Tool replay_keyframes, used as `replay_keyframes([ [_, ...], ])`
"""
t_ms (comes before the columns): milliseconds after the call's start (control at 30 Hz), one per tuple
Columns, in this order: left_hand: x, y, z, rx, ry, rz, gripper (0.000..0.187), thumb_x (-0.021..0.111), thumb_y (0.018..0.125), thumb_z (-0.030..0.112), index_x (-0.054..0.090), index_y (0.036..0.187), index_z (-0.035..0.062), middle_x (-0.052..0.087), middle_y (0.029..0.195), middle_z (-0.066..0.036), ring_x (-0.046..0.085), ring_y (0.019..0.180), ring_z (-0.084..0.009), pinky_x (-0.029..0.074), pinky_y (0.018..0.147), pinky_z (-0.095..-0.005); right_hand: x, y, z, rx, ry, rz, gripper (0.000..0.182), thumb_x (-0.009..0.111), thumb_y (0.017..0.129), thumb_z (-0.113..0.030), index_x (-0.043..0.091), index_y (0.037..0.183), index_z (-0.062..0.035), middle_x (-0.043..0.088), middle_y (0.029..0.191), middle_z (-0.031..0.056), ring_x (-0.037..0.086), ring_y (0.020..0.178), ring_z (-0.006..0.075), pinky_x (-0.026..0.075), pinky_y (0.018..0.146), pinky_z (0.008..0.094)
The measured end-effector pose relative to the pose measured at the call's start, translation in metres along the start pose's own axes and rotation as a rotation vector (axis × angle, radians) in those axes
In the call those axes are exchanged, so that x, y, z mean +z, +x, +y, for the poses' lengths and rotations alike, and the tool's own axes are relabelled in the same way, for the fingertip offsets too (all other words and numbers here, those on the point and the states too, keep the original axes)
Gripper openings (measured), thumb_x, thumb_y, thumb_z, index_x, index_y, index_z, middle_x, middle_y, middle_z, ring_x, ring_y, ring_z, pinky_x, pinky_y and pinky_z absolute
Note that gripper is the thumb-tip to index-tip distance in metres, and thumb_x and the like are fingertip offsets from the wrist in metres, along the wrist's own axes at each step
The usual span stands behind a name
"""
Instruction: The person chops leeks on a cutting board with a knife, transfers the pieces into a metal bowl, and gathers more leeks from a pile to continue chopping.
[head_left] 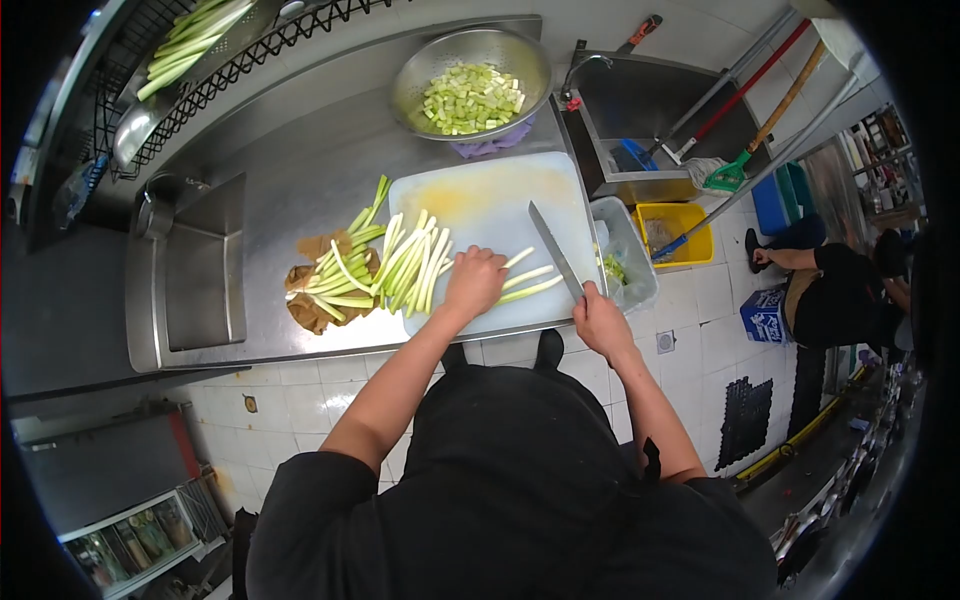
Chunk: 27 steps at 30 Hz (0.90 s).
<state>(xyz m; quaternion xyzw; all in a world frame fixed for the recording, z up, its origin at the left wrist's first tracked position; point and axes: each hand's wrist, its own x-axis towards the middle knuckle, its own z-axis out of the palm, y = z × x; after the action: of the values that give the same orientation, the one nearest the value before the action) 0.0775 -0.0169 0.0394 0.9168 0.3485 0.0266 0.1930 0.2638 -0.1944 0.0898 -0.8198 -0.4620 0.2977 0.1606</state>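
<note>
My right hand [603, 322] is closed round the handle of a long knife [556, 247], whose blade slants up and left over the white cutting board [490, 190]. On the board, my left hand [476, 281] rests on a few green and white stalks [528, 284] that stick out to its right, its fingers bent together over them. To its left lies a heap of similar stalks [415, 262], partly off the board. More stalks lie on crumpled brown paper [320, 312]. A perforated metal bowl [405, 85] of chopped pieces [470, 98] stands behind the board on a purple cloth [495, 144].
A sink [205, 270] is at the left, another [655, 100] at the back right. Beside the board stand a clear bin [640, 285] and a yellow tub [700, 238]. Long-handled tools [765, 95] lean nearby. Another person [840, 285] is at the far right.
</note>
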Motion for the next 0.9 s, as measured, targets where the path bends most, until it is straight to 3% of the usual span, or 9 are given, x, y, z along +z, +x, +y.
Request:
replay_keyframes([
  [167,0.003,-0.012,0.022,0.218,-0.306,0.117,0.03,0.072,0.088,0.021,0.071,0.113,0.0041,0.065,0.11,-0.012,0.057,0.109,-0.0327,0.044,0.098,-0.0445,0.001,-0.003,0.009,-0.055,-0.022,0.052,0.018,0.051,0.094,-0.013,0.05,0.102,0.0038,0.066,0.082,0.0323,0.065,0.083,0.0518,0.049,0.077,0.0609],
  [267,0.009,-0.018,0.025,0.295,-0.325,0.128,0.03,0.073,0.086,0.017,0.07,0.112,0.0023,0.065,0.111,-0.013,0.058,0.109,-0.0339,0.045,0.099,-0.0425,-0.003,-0.014,0.014,-0.015,-0.006,0.101,0.019,0.053,0.092,-0.012,0.05,0.1,0.0053,0.065,0.084,0.033,0.064,0.085,0.0519,0.049,0.078,0.0605],
  [567,0.025,-0.005,0.035,0.354,-0.368,0.194,0.029,0.074,0.083,0.012,0.069,0.11,0.0032,0.064,0.112,-0.011,0.057,0.102,-0.0325,0.047,0.091,-0.0429,0.006,-0.032,0.007,-0.032,-0.034,0.051,0.021,0.057,0.092,-0.011,0.05,0.101,0.0056,0.065,0.099,0.031,0.066,0.09,0.0499,0.053,0.081,0.0572],
  [667,0.022,-0.002,0.044,0.365,-0.366,0.248,0.029,0.072,0.084,0.013,0.068,0.112,0.0045,0.063,0.114,-0.011,0.057,0.103,-0.0318,0.047,0.089,-0.0427,-0.004,-0.035,-0.001,0.03,-0.082,0.037,0.022,0.057,0.093,-0.013,0.049,0.103,0.005,0.065,0.098,0.0303,0.066,0.09,0.0496,0.053,0.079,0.0575],
  [900,0.03,0.015,0.055,0.319,-0.331,0.167,0.027,0.069,0.083,0.012,0.068,0.109,0.0042,0.063,0.112,-0.011,0.057,0.105,-0.0326,0.046,0.089,-0.0422,-0.029,-0.062,-0.018,0.06,-0.107,-0.085,0.023,0.057,0.094,-0.013,0.048,0.104,0.0045,0.067,0.093,0.0288,0.067,0.088,0.05,0.052,0.076,0.0581],
])
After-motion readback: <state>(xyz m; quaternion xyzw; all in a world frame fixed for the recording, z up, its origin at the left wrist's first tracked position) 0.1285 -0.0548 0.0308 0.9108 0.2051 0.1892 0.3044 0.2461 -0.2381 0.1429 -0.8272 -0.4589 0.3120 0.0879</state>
